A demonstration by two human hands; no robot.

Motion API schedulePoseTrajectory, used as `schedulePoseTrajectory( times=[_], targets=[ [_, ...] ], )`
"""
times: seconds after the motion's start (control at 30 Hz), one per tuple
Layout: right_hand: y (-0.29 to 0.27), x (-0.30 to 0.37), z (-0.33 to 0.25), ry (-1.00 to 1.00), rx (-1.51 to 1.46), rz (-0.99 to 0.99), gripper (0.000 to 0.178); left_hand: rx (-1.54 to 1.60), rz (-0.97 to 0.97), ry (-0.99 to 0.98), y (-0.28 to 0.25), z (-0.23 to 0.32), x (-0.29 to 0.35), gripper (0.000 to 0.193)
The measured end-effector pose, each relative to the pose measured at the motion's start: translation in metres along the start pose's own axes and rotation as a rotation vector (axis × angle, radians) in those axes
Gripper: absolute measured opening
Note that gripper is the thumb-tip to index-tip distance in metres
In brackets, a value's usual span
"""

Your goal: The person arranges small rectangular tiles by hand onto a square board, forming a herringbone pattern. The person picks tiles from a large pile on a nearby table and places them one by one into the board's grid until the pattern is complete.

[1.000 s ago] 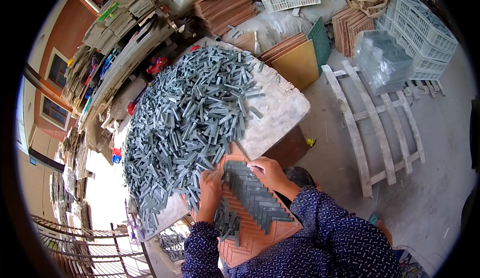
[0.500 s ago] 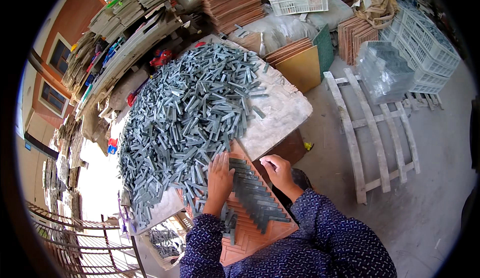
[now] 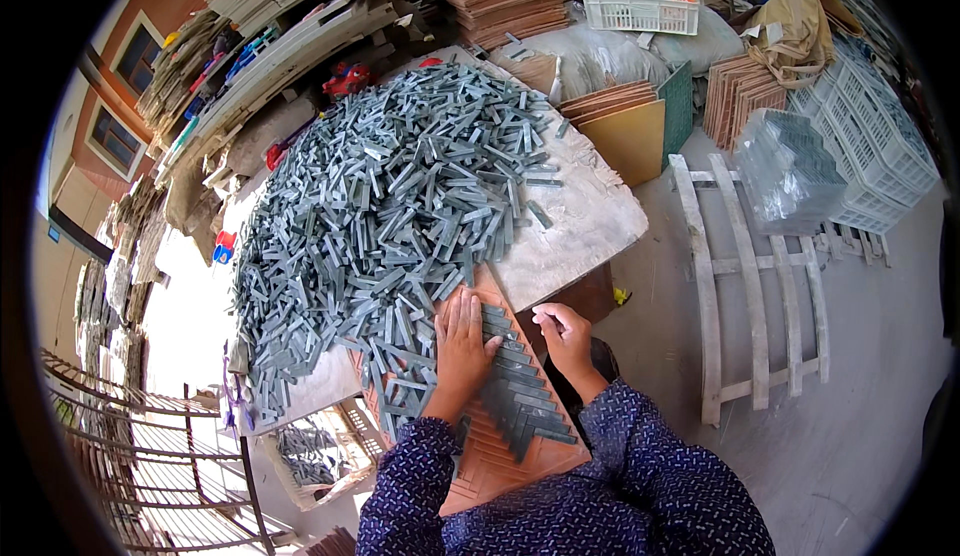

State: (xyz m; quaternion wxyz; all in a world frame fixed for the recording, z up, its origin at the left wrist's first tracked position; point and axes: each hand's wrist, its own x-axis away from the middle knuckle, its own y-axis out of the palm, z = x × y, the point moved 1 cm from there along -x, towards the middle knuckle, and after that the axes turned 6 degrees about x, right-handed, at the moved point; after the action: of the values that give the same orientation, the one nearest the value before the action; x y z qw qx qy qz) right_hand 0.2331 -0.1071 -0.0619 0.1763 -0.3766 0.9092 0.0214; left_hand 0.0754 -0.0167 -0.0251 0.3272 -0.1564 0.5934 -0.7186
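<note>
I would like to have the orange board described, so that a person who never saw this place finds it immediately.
Find the pale table bearing a heap of grey strips. At its near edge, under the left hand, lies the orange board. Unlike the reddish boards stacked beyond the table, it carries dark strips set in slanting rows.

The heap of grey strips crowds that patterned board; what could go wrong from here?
Loose strips from the heap spill over the left side of the board; more might slide and knock the laid strips askew. The board seems to jut past the near edge of the table, so a push could perhaps shift it, though what supports it is hidden. The left hand lies beside the laid strips, so a sideways slip might nudge one.
</note>
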Motion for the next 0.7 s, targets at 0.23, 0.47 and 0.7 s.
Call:
schedulePoseTrajectory(
  times=[0.23, 0.47, 0.7],
  targets=[
    [-0.021, 0.003, 0.006, 0.122, 0.034, 0.02, 0.012, 0.148, 0.006, -0.092, 0.015, 0.061, 0.043, 0.095],
    [-0.018, 0.005, 0.007, 0.177, 0.029, -0.004, 0.013, 0.214, 0.159, -0.341, 0.007, 0.061, 0.068, 0.096],
    [-0.007, 0.004, 0.003, 0.184, 0.05, -0.052, 0.014, 0.204, 0.156, -0.352, 0.016, 0.051, 0.062, 0.095]
  ],
)
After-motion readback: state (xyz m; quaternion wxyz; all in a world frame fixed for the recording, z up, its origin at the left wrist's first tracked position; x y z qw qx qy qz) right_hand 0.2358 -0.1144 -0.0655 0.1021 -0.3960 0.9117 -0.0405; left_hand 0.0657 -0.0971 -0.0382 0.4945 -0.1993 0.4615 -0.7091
